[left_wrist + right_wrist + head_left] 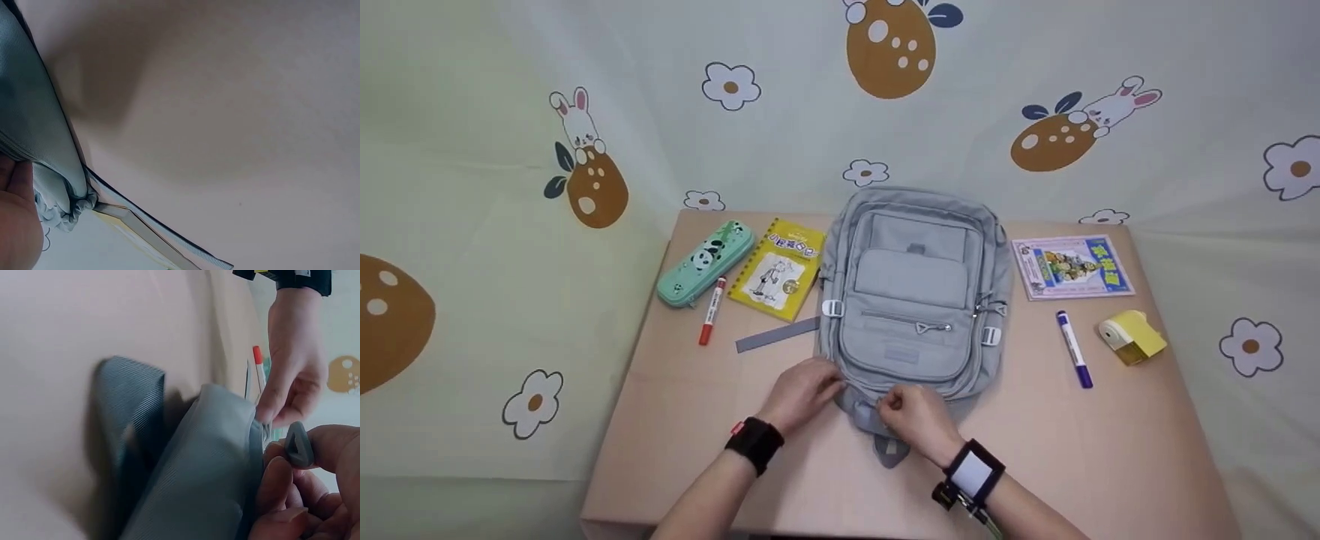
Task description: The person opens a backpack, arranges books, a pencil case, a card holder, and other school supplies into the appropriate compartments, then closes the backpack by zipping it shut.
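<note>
A grey backpack (915, 277) lies front side up on the table, its top end with the hanging loop (891, 451) toward me. My left hand (804, 394) pinches the bag's edge near that end; in the left wrist view the fingertips (21, 179) lie at the grey fabric. My right hand (919, 416) is at the same end, further right. In the right wrist view its thumb and fingers pinch a grey triangular zipper pull (301, 445) beside the bag's edge.
Left of the bag lie a green panda pencil case (706, 262), a red marker (712, 311), a yellow notebook (776, 270) and a grey ruler (776, 335), partly under the bag. To the right are a pink-bordered book (1072, 268), a blue marker (1074, 349) and a yellow pencil sharpener (1132, 337).
</note>
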Tool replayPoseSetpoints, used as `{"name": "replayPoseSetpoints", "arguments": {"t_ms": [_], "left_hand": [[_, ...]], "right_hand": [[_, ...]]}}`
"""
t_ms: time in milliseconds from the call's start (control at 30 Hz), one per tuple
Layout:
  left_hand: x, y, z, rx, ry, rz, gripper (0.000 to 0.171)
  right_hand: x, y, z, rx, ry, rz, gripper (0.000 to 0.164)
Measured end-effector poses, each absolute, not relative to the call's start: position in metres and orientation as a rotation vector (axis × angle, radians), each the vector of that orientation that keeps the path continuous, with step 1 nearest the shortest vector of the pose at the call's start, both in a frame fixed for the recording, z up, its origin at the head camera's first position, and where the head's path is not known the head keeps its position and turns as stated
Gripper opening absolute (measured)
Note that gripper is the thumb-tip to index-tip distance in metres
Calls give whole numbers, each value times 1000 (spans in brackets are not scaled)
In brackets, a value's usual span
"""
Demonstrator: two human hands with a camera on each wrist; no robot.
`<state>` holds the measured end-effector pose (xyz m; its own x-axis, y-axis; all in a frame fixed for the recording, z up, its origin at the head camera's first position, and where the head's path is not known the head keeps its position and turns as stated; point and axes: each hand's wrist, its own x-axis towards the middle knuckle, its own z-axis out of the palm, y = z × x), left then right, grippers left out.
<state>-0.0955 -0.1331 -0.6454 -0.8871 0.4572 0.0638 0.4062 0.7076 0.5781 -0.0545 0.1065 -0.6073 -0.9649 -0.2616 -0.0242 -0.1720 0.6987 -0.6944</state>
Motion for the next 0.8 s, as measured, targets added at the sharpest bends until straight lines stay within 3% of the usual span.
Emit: {"name": "replayPoseSetpoints", "arguments": {"t_ms": [267,533,800], "left_hand": [[-97,-131,-650,746,2801,963,5],[-99,-132,-650,775,2804,970,7],[-96,-139,-648,785,2828,949,7]], "right_hand": [[-63,95,-611,-468,2836,-1009,9],[-60,149,-607,-592,2935,-1014,5],[-60,220,-625,-826,3052,-851,31]]}}
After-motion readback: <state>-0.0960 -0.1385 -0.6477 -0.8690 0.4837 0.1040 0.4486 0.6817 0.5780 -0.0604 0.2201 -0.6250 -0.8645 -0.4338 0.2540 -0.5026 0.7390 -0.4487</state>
